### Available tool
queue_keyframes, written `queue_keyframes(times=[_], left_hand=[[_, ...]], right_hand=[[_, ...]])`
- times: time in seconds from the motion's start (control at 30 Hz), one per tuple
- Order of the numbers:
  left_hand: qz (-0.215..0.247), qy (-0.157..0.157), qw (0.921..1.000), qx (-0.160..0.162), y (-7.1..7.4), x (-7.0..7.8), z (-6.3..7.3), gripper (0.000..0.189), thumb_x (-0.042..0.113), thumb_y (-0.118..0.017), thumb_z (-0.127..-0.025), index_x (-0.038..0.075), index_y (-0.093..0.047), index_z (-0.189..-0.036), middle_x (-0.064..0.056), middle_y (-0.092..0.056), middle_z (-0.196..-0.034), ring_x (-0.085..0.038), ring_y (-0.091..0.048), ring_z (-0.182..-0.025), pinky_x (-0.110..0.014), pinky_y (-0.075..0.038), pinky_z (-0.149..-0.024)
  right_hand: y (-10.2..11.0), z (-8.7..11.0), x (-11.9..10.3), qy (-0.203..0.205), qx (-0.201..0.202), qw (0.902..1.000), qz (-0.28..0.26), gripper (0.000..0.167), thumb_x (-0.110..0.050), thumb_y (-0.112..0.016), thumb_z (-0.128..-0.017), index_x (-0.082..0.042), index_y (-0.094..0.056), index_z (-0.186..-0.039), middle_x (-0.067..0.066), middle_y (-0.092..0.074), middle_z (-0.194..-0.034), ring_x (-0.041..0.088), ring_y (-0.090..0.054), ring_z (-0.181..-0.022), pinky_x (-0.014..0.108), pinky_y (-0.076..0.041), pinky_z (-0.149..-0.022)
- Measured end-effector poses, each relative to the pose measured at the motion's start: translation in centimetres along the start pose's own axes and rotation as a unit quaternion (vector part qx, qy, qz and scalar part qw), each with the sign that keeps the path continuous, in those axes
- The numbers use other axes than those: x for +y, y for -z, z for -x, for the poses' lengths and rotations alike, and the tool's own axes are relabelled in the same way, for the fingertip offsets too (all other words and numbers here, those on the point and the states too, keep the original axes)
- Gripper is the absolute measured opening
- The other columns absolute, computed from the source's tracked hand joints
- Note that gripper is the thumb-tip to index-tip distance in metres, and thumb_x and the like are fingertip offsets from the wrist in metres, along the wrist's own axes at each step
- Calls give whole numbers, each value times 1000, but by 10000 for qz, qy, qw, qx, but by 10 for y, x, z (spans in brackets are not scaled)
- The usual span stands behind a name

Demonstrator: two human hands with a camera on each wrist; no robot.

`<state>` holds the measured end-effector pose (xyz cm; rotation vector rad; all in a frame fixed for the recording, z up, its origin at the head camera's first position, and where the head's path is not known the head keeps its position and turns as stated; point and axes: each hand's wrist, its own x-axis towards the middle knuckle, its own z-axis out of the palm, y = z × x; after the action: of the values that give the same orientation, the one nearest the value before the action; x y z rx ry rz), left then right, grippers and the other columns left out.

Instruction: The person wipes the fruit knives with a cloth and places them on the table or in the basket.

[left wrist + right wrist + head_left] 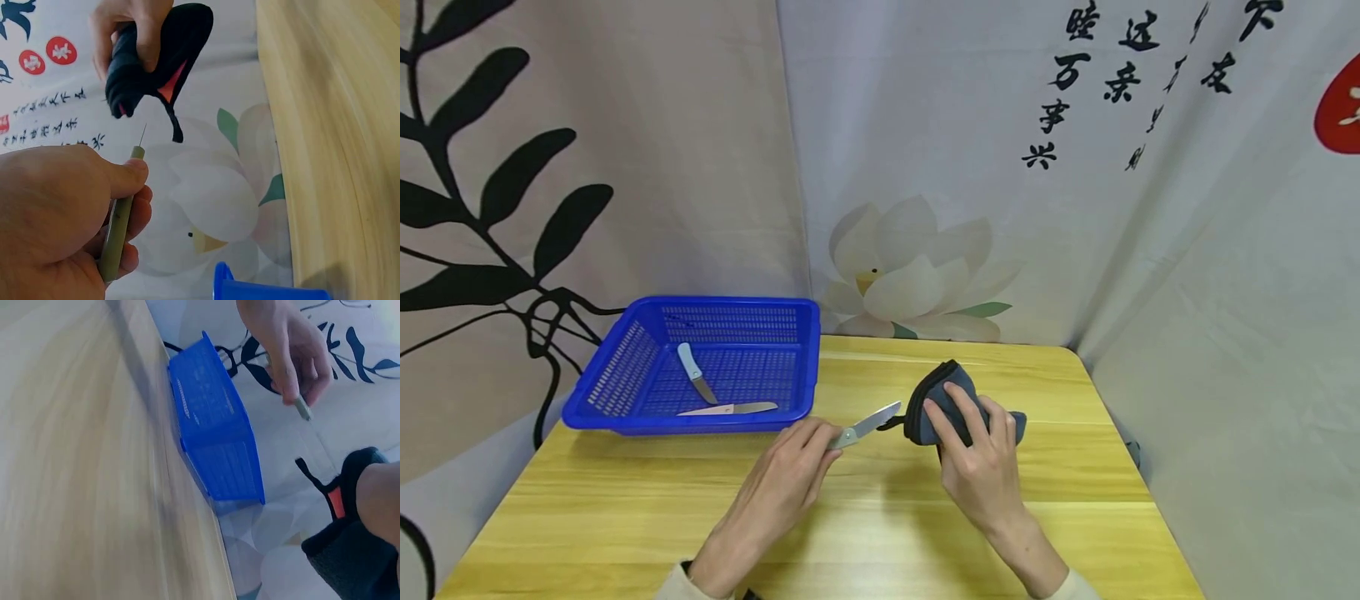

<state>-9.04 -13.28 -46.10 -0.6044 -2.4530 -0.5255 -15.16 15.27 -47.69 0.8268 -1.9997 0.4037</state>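
Note:
My left hand (782, 471) grips a small knife (868, 423) by its pale green handle. The blade points to the right, its tip close to a black loop (891, 422) on a folded cloth. That dark blue-grey cloth (946, 383), edged in black, is held above the table in my right hand (985, 467), with the fingers bent over it. In the left wrist view the thumb lies along the knife handle (117, 237), and an orange-red inner side shows in the cloth (190, 47). Blade and cloth look apart in that view.
A blue plastic basket (811, 375) stands at the left back of the wooden table (880, 542). Inside it lie two more knives, one slanted (692, 367) and one near the front wall (733, 409). A printed curtain (925, 125) hangs behind the table.

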Motion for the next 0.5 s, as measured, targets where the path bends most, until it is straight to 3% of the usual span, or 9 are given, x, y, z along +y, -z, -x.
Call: queue_keyframes(times=[0.13,0.3,0.5], left_hand=[[-52,-62,10000,-3,-1,0,0,20,9,-86,-98,9,-74,-114,0,-74,-104,-15,-70,-95,-34,-62,-83],[-51,-144,9999,-34,-2,3,-1,26,5,-90,-94,9,-75,-115,1,-74,-104,-15,-71,-96,-34,-64,-85],[22,-230,9997,-17,-4,3,0,25,5,-89,-95,9,-74,-115,0,-73,-103,-14,-68,-93,-32,-62,-83]], right_hand=[[-3,-2,-14,556,-16,9983,-177,38,-12,-51,-114,-17,-79,-139,19,-71,-149,44,-62,-113,54,-49,-89],[-9,0,-33,1068,-242,9934,-348,40,-10,-49,-113,-21,-78,-139,13,-72,-149,40,-63,-116,52,-52,-94],[-10,2,-39,1058,-689,9918,-196,45,-6,-55,-103,-22,-77,-138,11,-70,-152,40,-63,-119,52,-54,-98]])
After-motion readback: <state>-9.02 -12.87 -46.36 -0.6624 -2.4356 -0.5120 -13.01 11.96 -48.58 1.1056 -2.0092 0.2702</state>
